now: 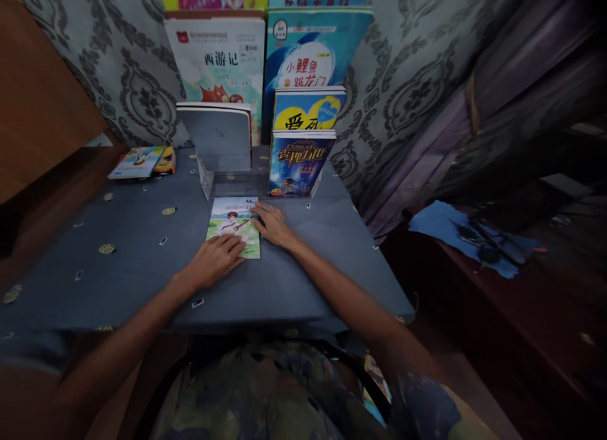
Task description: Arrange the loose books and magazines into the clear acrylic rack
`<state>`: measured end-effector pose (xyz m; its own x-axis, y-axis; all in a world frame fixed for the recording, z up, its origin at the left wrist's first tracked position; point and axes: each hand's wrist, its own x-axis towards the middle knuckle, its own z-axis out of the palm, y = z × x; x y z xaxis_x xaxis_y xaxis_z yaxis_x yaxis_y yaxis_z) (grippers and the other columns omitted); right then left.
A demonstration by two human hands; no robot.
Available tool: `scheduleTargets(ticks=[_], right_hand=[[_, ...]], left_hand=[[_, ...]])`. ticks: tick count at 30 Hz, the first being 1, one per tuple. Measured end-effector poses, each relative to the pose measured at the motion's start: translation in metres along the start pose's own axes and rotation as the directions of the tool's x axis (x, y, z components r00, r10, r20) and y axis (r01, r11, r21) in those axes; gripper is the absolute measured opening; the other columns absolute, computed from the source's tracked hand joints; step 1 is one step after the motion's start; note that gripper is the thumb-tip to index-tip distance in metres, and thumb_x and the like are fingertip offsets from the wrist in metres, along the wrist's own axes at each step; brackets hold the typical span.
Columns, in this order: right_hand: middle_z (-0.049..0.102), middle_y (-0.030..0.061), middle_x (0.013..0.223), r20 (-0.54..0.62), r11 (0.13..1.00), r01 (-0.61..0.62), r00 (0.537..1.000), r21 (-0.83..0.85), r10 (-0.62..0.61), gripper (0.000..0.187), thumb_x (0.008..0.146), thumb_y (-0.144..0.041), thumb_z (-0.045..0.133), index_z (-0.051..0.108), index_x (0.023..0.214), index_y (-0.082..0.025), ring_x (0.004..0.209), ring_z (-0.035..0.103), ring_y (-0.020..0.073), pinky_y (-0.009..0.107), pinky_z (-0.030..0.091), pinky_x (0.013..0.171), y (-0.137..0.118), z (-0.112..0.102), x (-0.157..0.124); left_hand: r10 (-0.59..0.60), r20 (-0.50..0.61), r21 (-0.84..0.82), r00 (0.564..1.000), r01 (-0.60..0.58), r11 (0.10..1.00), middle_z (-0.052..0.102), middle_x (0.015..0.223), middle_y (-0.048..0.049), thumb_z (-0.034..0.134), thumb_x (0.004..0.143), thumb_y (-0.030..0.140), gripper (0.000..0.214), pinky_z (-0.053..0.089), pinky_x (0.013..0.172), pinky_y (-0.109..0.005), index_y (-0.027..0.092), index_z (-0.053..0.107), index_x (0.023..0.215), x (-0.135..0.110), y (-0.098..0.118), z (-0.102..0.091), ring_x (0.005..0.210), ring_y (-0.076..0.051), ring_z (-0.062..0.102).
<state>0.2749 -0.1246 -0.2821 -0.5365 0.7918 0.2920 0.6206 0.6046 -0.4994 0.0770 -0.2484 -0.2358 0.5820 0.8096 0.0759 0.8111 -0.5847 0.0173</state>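
A thin picture-covered book (222,213) lies on the cloth-covered table in front of me, its cover showing a figure with a guitar on green grass. My left hand (215,261) rests across the lower left part of the cover, fingers stretched out flat. At the book's upper right edge, my right hand (274,225) touches the cover with its fingers extended and slightly bent. Just behind the book is a clear display stand (227,186). Its left side holds a book with a plain grey face (219,136); on its right stands a dark blue book (300,165).
Behind these stand a yellow-and-blue book (310,102), a pale book (215,54) and a teal book (327,42). A small stack of books (140,162) lies at the table's back left. Patterned curtains (408,67) hang behind. Right of the table, a blue cloth (439,222) bears dark items.
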Motion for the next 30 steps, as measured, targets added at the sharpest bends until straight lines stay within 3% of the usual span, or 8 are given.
scheduleTargets(ticks=[5,15,18,24,27,30], right_hand=[[0.052,0.0145,0.151,0.015,1.0,0.02,1.0,0.022,-0.021,0.039,0.097,-0.027,0.054,0.061,0.135,-0.018,0.143,0.044,0.0255,0.047,0.033,0.117,-0.005,-0.002,-0.016],[0.052,0.0149,0.151,0.077,0.992,0.024,0.996,0.12,-0.033,0.043,0.1,-0.04,0.052,0.06,0.137,-0.02,0.144,0.044,0.0267,0.05,0.034,0.117,-0.006,-0.008,-0.026],[0.046,0.0156,0.156,0.136,0.993,0.026,0.99,0.118,-0.042,0.053,0.098,-0.05,0.055,0.055,0.142,-0.021,0.146,0.04,0.0294,0.053,0.033,0.118,-0.006,-0.012,-0.029],[0.032,0.0152,0.164,0.257,0.996,0.066,0.963,0.06,-0.079,0.087,0.079,-0.061,0.075,0.044,0.152,-0.026,0.152,0.027,0.036,0.058,0.025,0.121,-0.005,-0.018,-0.034],[0.03,0.015,0.165,0.263,0.997,0.061,0.962,0.052,-0.073,0.087,0.079,-0.06,0.076,0.043,0.152,-0.028,0.153,0.025,0.0363,0.06,0.023,0.121,-0.004,-0.018,-0.035],[0.024,0.0163,0.167,0.277,0.998,0.02,0.96,0.052,-0.033,0.091,0.077,-0.061,0.077,0.041,0.154,-0.028,0.154,0.019,0.0378,0.062,0.021,0.121,-0.007,-0.019,-0.035]], left_hand=[[-0.008,-0.038,-0.019,0.999,0.007,1.0,0.067,0.131,-0.0165,0.045,0.103,0.031,0.033,0.047,0.107,-0.045,0.015,0.064,0.125,0.003,-0.001,0.006,0.127,-0.028,0.059],[-0.048,0.067,0.054,0.997,0.044,0.998,0.068,0.128,-0.0137,0.042,0.1,0.02,0.035,0.054,0.094,-0.037,0.018,0.061,0.129,0.003,0.002,-0.009,0.12,-0.026,0.062],[-0.039,0.012,0.024,0.999,0.039,0.999,0.068,0.128,-0.0142,0.041,0.102,0.026,0.035,0.053,0.096,-0.039,0.018,0.063,0.127,0.001,0.002,-0.004,0.119,-0.025,0.062],[-0.036,-0.08,-0.075,0.996,0.03,0.997,0.069,0.126,-0.0115,0.04,0.103,0.039,0.039,0.051,0.1,-0.039,0.02,0.067,0.124,-0.003,-0.005,0.0,0.121,-0.025,0.061],[-0.2,-0.125,-0.133,0.972,0.183,0.974,0.068,0.13,-0.0126,0.036,0.104,0.038,0.042,0.048,0.104,-0.041,0.019,0.066,0.125,0.001,-0.017,-0.001,0.122,-0.025,0.061],[-0.471,-0.135,-0.1,0.872,0.46,0.882,0.055,0.144,-0.0223,0.038,0.101,0.041,0.05,0.043,0.108,-0.053,0.012,0.055,0.139,0.008,-0.032,0.006,0.136,-0.035,0.05]])
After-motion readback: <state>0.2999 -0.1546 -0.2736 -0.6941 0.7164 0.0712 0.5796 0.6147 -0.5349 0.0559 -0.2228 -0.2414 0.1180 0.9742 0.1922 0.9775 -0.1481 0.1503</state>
